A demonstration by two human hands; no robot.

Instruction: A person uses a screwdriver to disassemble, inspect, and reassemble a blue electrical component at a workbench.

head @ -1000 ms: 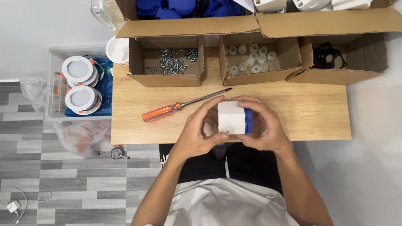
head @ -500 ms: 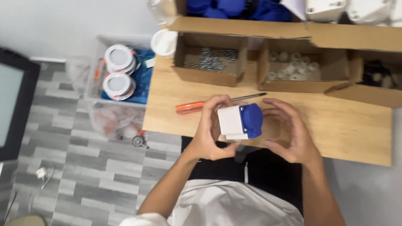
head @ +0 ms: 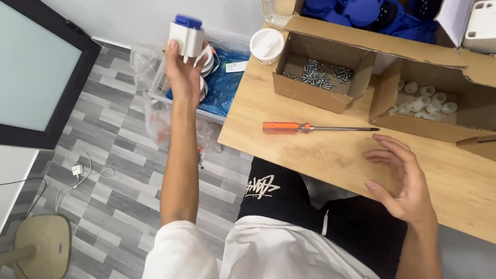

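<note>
White-and-blue plastic socket housing (head: 187, 36) is sitting clamped in the left hand (head: 183, 73), fingers wrapping its white body, blue cap upward, held out over the clear bin (head: 220, 94) of like pieces beside the wooden table (head: 327, 156). Lowering it squarely among them looks wisest. The right hand (head: 404, 182) is hovering open and empty near the orange screwdriver (head: 313, 128).

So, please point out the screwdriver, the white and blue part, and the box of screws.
screwdriver (head: 283, 127), head view, orange handle
white and blue part (head: 186, 36), head view, white body
box of screws (head: 307, 94), head view, front wall
</note>
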